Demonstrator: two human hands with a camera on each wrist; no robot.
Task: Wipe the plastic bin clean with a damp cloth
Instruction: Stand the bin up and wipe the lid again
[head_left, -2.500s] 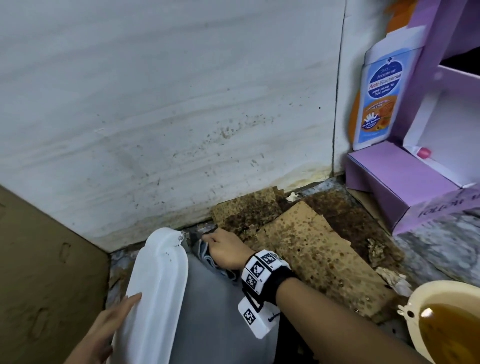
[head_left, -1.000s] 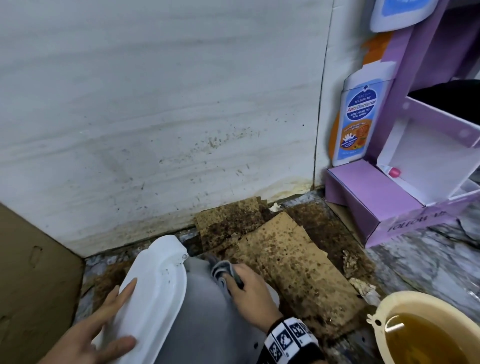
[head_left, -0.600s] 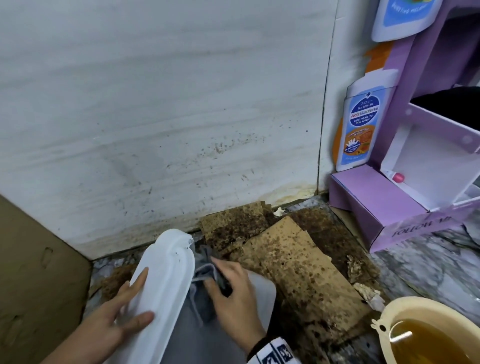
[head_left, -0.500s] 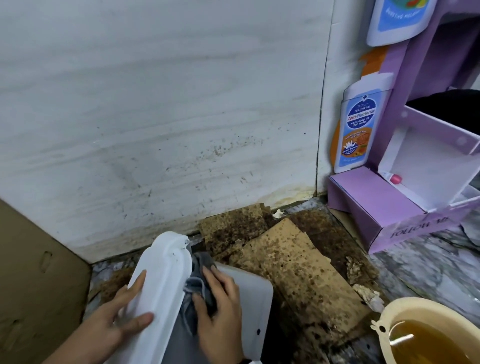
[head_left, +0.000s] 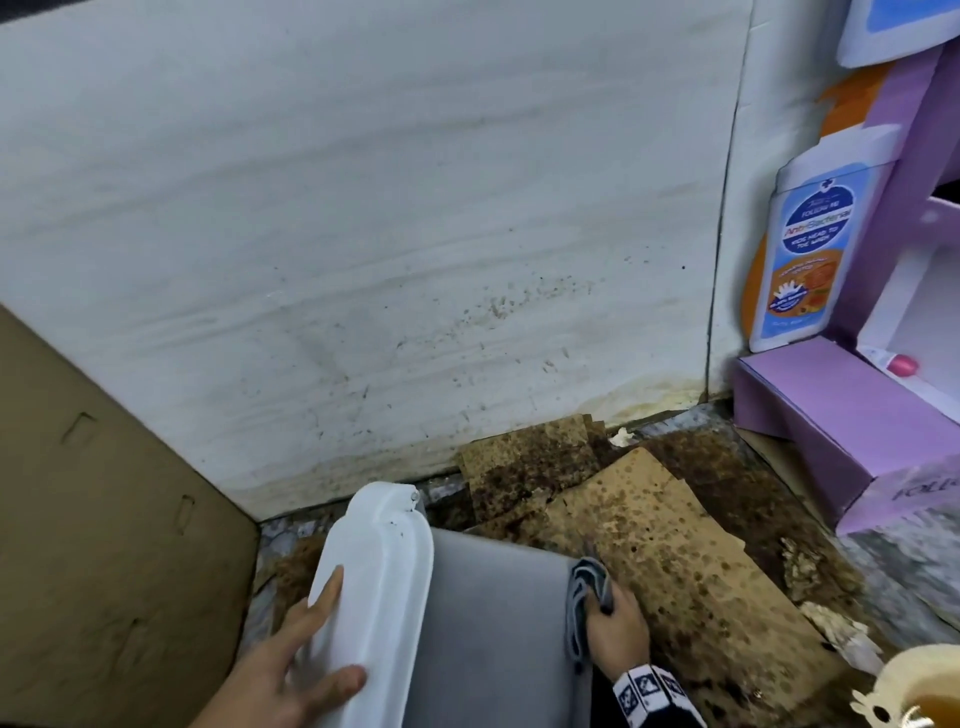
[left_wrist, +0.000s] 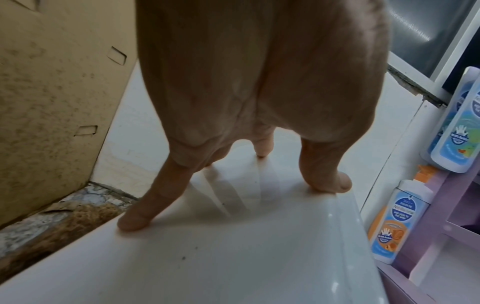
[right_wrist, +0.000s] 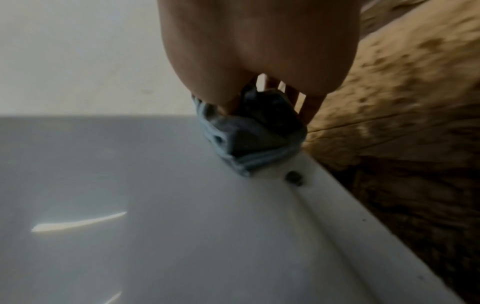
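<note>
A grey plastic bin (head_left: 493, 613) lies on its side on the floor, its white lid (head_left: 379, 587) standing open at the left. My left hand (head_left: 291, 670) rests on the lid (left_wrist: 233, 257) with straight, spread fingers (left_wrist: 145, 207). My right hand (head_left: 618, 634) grips a bunched grey-blue cloth (head_left: 587, 587) against the bin's right edge. In the right wrist view the cloth (right_wrist: 249, 139) sits on the bin's rim (right_wrist: 363, 236), with a dark speck (right_wrist: 293, 176) just below it.
Stained brown cardboard (head_left: 675, 571) covers the floor right of the bin. A marble wall (head_left: 363, 234) stands behind. A cardboard panel (head_left: 93, 519) is at left, a purple display box (head_left: 841, 415) with bottles at right, a cream basin (head_left: 914, 696) of brownish water at bottom right.
My right hand has drawn the cloth from beside the lid hinge across to the bin's right edge. The left hand stays on the lid.
</note>
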